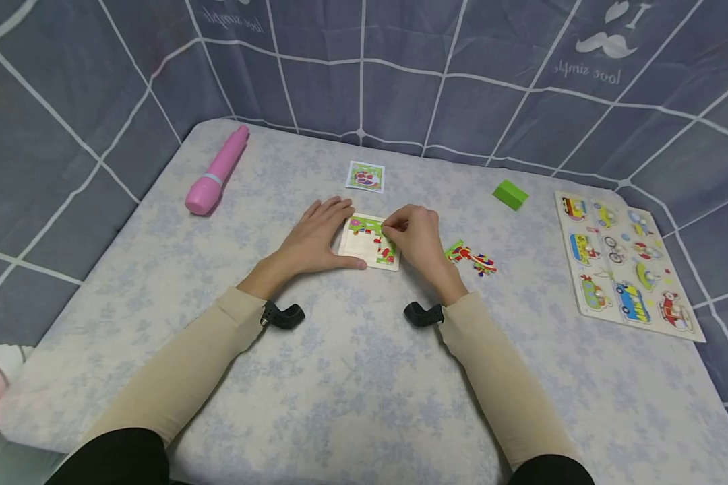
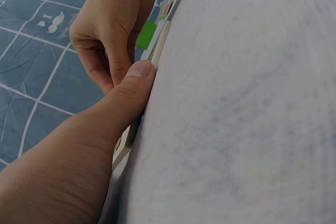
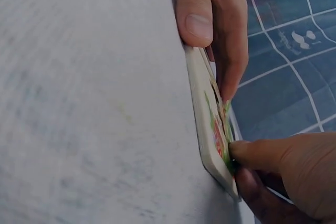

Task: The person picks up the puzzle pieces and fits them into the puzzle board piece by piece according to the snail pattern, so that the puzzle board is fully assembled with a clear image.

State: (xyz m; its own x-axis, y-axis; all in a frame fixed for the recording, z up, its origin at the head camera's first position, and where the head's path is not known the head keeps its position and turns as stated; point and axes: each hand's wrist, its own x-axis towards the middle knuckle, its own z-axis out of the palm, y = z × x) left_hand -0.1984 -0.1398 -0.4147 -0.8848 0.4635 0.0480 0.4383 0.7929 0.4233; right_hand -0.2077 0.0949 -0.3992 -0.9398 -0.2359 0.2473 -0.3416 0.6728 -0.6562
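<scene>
A small jigsaw tray (image 1: 353, 248) lies flat on the table, part filled with pieces showing green ground and red mushrooms; its lower left is bare wood. My left hand (image 1: 317, 241) spans the tray's left side, fingers straight at the top corner and thumb along the near edge. In the right wrist view that thumb (image 3: 198, 27) rests on the tray's edge. My right hand (image 1: 423, 244) pinches a jigsaw piece over the tray's upper right, mostly hidden behind thumb and fingertips. Loose jigsaw pieces (image 1: 476, 260) lie in a pile just right of this hand.
Behind the tray lies a small picture card (image 1: 366, 178). A green block (image 1: 511, 195) stands farther right, and a large vehicle puzzle board (image 1: 607, 269) lies near the right edge. At the back left is a pink microphone-shaped object (image 1: 218, 172). Hanging cloth (image 1: 315, 87) borders the table.
</scene>
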